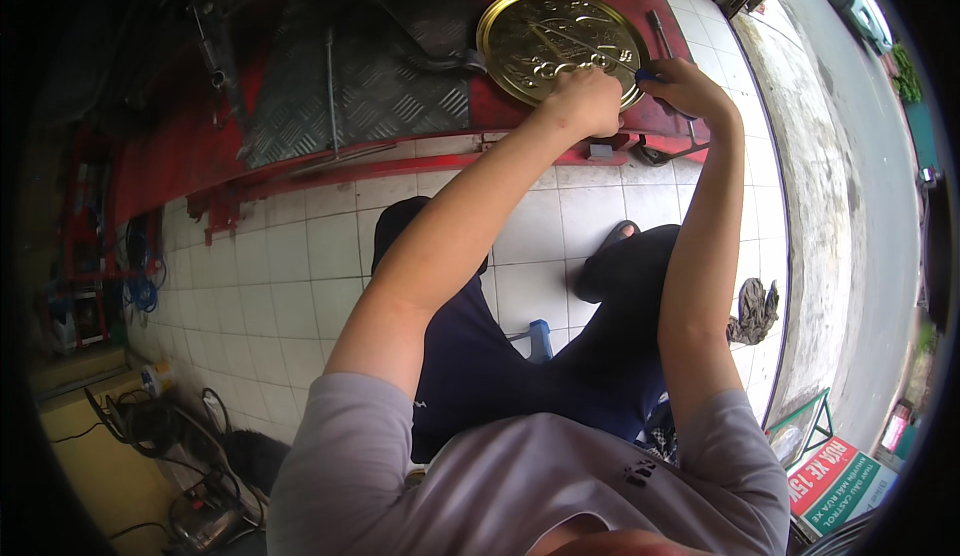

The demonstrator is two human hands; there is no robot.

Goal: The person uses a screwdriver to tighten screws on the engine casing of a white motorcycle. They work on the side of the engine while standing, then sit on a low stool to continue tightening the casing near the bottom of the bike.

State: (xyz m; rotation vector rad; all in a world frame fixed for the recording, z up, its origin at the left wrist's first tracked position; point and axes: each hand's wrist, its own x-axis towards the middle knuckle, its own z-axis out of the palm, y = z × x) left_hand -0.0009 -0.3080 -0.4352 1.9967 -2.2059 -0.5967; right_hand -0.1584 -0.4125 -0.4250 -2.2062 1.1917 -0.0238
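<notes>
A round gold embossed tray [560, 41] lies on the red lift platform [492, 106] in front of me. My left hand [585, 101] is closed at the tray's near rim; whatever its fingers hold is hidden. In my right hand [690, 91], by the tray's right rim, is a screwdriver [648, 74] with a blue handle. Its thin shaft reaches over the tray toward the far left. Beside the right hand lies a long metal tool [657, 26], partly covered by that hand.
A black tread plate [370, 86] covers the platform's left part, with a long metal rod [332, 86] on it. Further left hang or lie wrenches [208, 51]. Beneath are white floor tiles [335, 246]. A crumpled rag [755, 311] lies at right, near the road [870, 206].
</notes>
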